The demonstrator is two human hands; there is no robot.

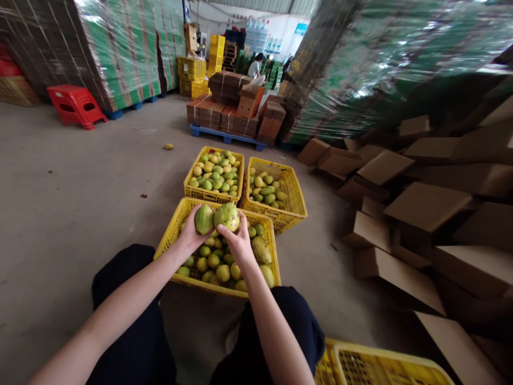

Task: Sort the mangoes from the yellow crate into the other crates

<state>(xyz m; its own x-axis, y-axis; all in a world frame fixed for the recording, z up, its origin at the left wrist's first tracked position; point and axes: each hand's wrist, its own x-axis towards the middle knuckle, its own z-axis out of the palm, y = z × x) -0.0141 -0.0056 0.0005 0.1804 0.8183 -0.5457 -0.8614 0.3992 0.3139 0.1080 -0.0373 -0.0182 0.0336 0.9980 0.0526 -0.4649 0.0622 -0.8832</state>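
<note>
My left hand [191, 233] is closed around a green, papaya-like fruit [204, 220]. In my right hand [240, 244] is a rounder yellow-green, papaya-like fruit [226, 216] with dark spots on its skin. The two fruits are side by side, almost touching, above a yellow plastic crate [274, 251]. Many loose green and yellow fruits [223, 273] lie in that crate, between my knees. My forearms and hands hide part of its contents.
Beyond stand two more yellow crates, a fuller one [187, 187] and a partly filled one [298, 198]. Another crate [385, 355] is at lower right. Cardboard boxes [427, 206] pile up on the right. A red stool [76, 106], a fruit [168, 146] on the floor and flattened cartons [240, 125] lie beyond.
</note>
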